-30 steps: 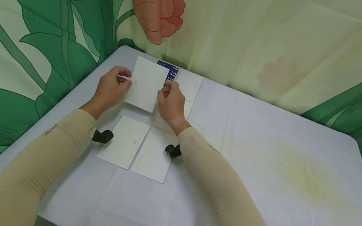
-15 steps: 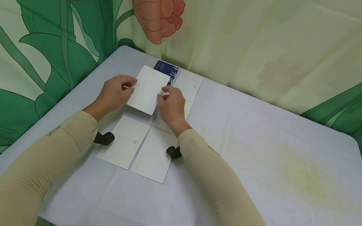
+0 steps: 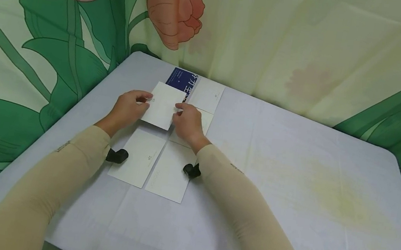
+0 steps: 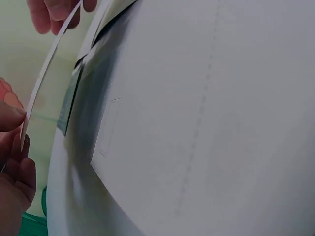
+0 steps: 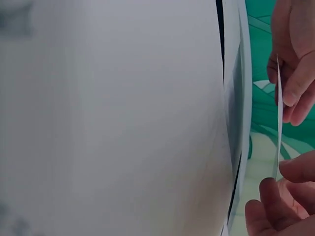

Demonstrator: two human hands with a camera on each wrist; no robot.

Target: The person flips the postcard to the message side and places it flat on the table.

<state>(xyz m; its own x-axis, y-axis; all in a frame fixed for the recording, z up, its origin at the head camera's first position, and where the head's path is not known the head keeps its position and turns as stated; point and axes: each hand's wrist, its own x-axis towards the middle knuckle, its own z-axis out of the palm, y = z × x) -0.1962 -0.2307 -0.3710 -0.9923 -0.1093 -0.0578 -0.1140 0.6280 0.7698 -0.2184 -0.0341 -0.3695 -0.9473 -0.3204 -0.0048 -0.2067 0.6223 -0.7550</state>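
Note:
Between my two hands is a white postcard-like card (image 3: 163, 106), raised off the table. My left hand (image 3: 127, 108) pinches its left edge between thumb and fingers, and my right hand (image 3: 189, 124) pinches the right edge. Seen edge-on in the left wrist view, the thin card (image 4: 43, 73) bows slightly between the hands. Behind it lies a dark blue card (image 3: 181, 79) with white lettering, its near part covered by the held card. Closer to me, two white cards lie side by side, a left one (image 3: 136, 158) and a right one (image 3: 168, 176).
A white card (image 3: 207, 95) lies at the back, right of the blue one, and another (image 3: 205, 121) sits partly under my right hand. The white-clothed table (image 3: 293, 176) stretches right. A flowered curtain (image 3: 259, 35) hangs along the table's back edge.
Both hands have brought the held card toward me and slightly right, tilting it flatter. More of the blue card behind it shows now. The other cards stay where they were.

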